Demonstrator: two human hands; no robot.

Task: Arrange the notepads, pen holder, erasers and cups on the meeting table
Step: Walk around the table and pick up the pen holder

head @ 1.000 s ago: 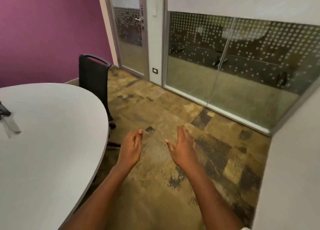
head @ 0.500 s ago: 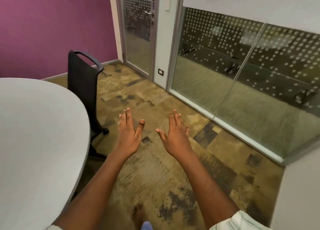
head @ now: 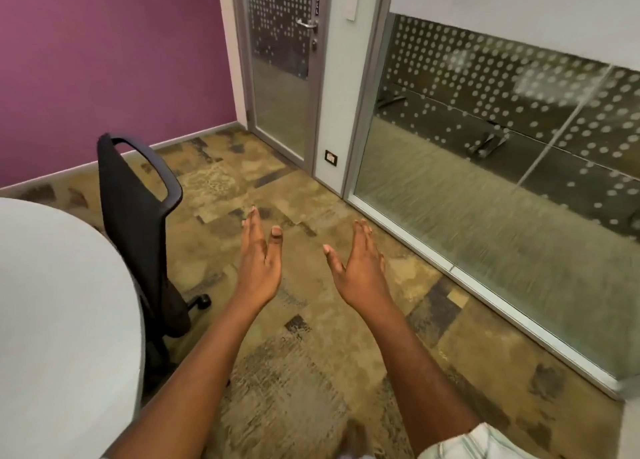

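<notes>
Head view: left hand (head: 258,271) and right hand (head: 360,268) held out side by side above patterned brown carpet (head: 311,382), fingers straight, holding nothing, rounded white meeting table (head: 62,320) at near left, black office chair (head: 138,223) just beside its far edge

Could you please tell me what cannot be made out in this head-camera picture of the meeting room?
- Meeting table: head view, cut off by the left and bottom edges, so much of its top is unseen.
- Chair: head view, its lower part is partly hidden behind the table.
- Room beyond the glass wall: head view, obscured by the dotted film and reflections.
</notes>
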